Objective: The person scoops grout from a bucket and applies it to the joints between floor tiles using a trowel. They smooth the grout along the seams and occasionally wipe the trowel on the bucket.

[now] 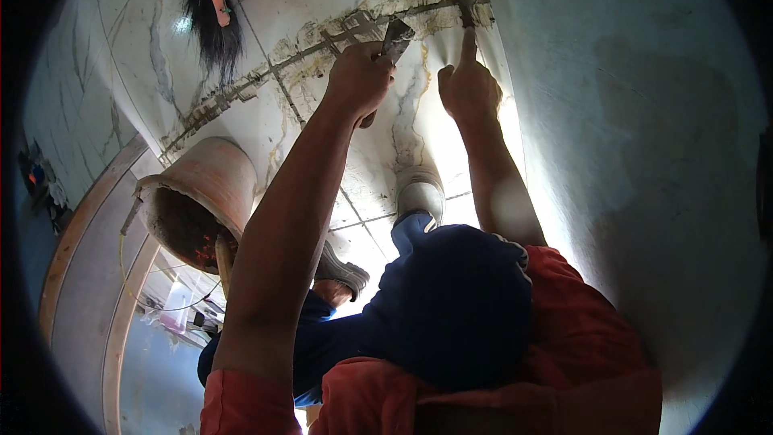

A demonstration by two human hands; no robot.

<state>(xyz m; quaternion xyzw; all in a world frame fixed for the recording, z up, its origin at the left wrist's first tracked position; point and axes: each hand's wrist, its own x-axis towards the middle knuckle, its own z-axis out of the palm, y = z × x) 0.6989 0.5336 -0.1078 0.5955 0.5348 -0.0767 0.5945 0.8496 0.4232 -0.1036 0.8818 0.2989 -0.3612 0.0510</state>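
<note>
My left hand (358, 80) is closed round the handle of a putty knife (397, 39). Its dark, smeared blade points up and away over the tiled floor, just nearer than a grout line (310, 50). My right hand (469, 87) reaches to the far right end of that line, by the wall. Its index finger is stretched out, with the tip at dark grout (466, 14); the thumb stands apart and the other fingers look curled. I see no tool in it. Grey paste is smeared along both sides of the joint on the white marbled tiles (278, 0).
A mortar-stained bucket (213, 173) lies tipped at the left, with a stick-like handle (223, 262) at its mouth. A black-bristled brush (211, 28) rests at the far left. The pale blue wall (628, 153) rises on the right. My shoes (420, 193) stand on the tiles.
</note>
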